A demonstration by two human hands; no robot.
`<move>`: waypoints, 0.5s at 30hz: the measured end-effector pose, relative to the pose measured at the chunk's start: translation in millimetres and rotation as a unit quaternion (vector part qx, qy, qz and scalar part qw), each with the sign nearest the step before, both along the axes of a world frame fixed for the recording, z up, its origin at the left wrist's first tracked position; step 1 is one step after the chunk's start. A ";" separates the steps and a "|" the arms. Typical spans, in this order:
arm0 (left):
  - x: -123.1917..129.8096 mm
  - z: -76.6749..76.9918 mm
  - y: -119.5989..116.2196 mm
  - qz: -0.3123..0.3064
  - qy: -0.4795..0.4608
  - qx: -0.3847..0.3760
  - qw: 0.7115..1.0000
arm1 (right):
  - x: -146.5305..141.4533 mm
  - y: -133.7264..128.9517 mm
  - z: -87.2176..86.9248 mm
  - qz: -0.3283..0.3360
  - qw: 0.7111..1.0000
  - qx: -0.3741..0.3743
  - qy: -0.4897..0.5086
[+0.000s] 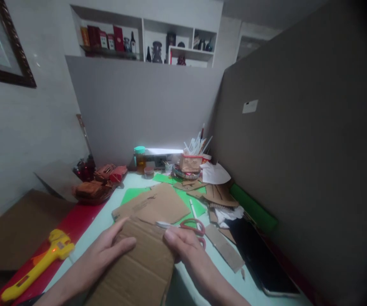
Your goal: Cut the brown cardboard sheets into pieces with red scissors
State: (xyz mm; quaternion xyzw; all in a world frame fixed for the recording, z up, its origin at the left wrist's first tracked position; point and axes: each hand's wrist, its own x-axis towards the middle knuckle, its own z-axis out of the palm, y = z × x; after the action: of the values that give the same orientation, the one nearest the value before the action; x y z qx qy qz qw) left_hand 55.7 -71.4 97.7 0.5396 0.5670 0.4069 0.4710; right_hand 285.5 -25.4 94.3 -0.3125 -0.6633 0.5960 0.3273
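A piece of brown corrugated cardboard is held upright or tilted in front of me, between both hands. My left hand grips its left side, with the thumb lying on the near face. On the upper right edge, my right hand pinches the sheet, thumb in front and fingers hidden behind. Just beyond the right hand lies a pair of scissors with red handles, blades toward the left. A flat cardboard sheet rests on green paper farther back.
To the left is a yellow glue gun with a lit orange light. A black phone or tablet, a cardboard strip and scraps lie right. Behind stand a box of white sticks and a jar. Grey panels enclose the table.
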 end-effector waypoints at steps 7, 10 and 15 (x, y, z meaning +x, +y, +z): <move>14.4 22.7 36.6 -0.025 0.011 0.078 0.997 | -0.8 33.0 -8.3 -0.070 0.993 -0.023 0.095; 18.1 27.6 52.7 -0.033 -0.014 0.071 0.997 | 12.2 51.7 -8.9 -0.126 0.983 -0.024 0.128; -4.9 25.3 91.9 0.044 -0.042 0.068 0.996 | 44.1 78.8 -8.3 -0.255 0.951 0.004 0.176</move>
State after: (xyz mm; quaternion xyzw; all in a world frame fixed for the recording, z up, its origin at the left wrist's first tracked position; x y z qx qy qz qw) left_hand 50.8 20.5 123.0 0.5269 0.5412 0.4871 0.4383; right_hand 329.7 53.4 86.1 -0.3603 -0.4957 0.5360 0.5808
